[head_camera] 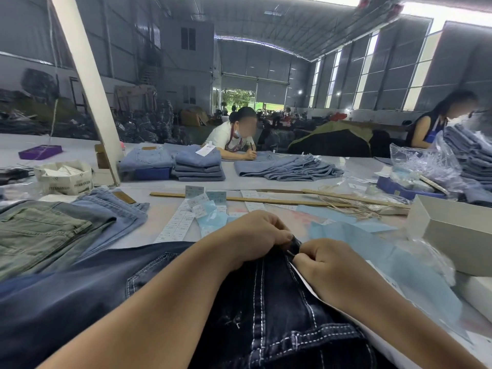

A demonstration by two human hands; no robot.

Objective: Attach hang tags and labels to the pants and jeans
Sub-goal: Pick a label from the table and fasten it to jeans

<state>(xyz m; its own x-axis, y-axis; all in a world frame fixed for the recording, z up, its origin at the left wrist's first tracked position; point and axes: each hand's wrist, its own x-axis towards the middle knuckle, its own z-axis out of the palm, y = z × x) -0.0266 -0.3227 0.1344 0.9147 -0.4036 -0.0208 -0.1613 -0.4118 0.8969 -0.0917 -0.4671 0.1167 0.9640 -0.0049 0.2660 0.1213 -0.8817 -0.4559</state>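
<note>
Dark jeans (266,302) lie flat on the table (159,217) right under the person, waistband end pushed forward to where both hands meet. The left hand (250,241) curls tight on a fold of denim, apparently to keep the cloth taut and raised. The right hand (327,267) pinches something small against that fold, probably a tag fastener; what it is cannot be told. A white tag (306,282) edge shows beneath the right hand. Loose labels (197,202) and strings (356,206) lie just beyond, within reach for the next pair.
</note>
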